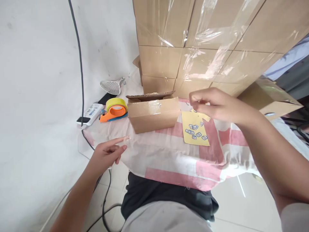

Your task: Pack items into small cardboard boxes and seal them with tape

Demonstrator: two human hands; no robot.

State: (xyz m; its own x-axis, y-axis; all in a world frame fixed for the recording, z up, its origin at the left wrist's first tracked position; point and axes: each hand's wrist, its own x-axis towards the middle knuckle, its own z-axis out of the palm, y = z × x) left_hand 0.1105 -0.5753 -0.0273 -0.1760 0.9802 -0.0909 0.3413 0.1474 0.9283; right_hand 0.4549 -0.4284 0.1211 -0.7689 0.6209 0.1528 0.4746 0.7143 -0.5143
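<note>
A small brown cardboard box stands on the cloth in front of me, its back flap raised and clear tape across its upper edge. My left hand is left of and nearer than the box, index finger stretched out and thumb apart. Something small and clear, perhaps a bit of tape, shows at the index fingertip. Above a yellow sheet, my right hand is closed in a pinch; what its fingertips hold, if anything, I cannot make out. Several small blue-edged labels lie on the sheet, which has a torn or cut upper edge.
Left of the box are an orange tape dispenser, a yellow tape roll, a white device and a perforated skimmer. Stacked taped cartons rise behind. An open carton sits right; a black cable hangs left.
</note>
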